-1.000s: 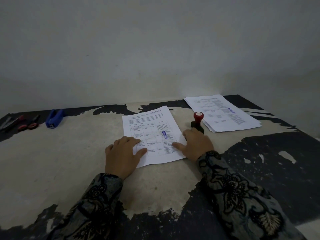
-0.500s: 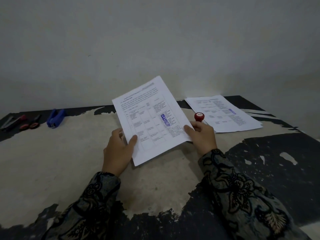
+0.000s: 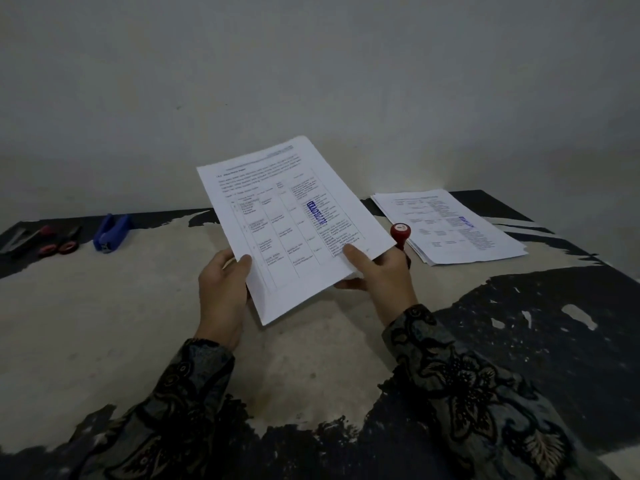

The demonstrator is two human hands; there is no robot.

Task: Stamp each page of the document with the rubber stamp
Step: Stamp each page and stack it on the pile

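A printed page point(image 3: 287, 223) with a table and a blue stamp mark is tilted up off the table, held by both hands. My left hand point(image 3: 221, 292) grips its lower left edge, thumb on top. My right hand point(image 3: 381, 275) grips its lower right corner, thumb on the print. Just behind my right hand stands the rubber stamp point(image 3: 400, 233) with its red round knob; its lower part is hidden. A stack of pages point(image 3: 450, 226) lies to the right, its top sheet bearing a blue stamp mark.
The worn table point(image 3: 104, 323) has a pale middle and dark peeling edges. At the far left lie a blue stapler point(image 3: 111, 233), red-handled scissors point(image 3: 59, 242) and a grey tool. A plain wall rises right behind the table.
The page lay flat under both hands a second ago; both hands have lifted it off the table and tilted it up. The stamp and the right stack have not moved.
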